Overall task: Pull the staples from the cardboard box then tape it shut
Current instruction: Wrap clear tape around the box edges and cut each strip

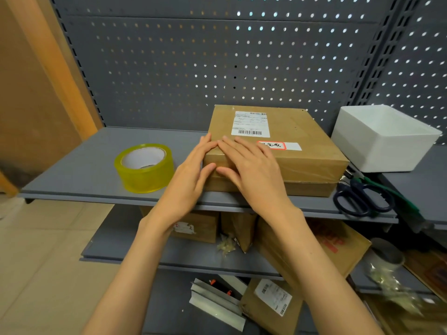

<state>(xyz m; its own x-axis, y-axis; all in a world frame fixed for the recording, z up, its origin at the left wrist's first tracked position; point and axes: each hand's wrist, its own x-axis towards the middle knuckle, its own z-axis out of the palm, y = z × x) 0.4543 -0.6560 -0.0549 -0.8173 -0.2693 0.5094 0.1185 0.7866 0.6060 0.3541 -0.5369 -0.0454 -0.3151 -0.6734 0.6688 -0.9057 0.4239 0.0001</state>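
A flat brown cardboard box point(292, 139) with a white shipping label lies on the grey shelf point(79, 170); glossy tape covers its top and front. My left hand point(191, 172) lies against the box's front left corner with straight fingers, its thumb on the front face. My right hand point(251, 170) presses flat on the top near that corner, its thumb over the front edge. A roll of yellowish clear tape point(144, 167) stands on the shelf to the left of the box. No staples can be made out.
Dark-handled scissors point(362, 197) lie on the shelf right of the box, next to a white plastic bin point(384, 139). A grey pegboard point(217, 56) backs the shelf. The lower shelves hold cardboard boxes point(273, 301), packets and scraps.
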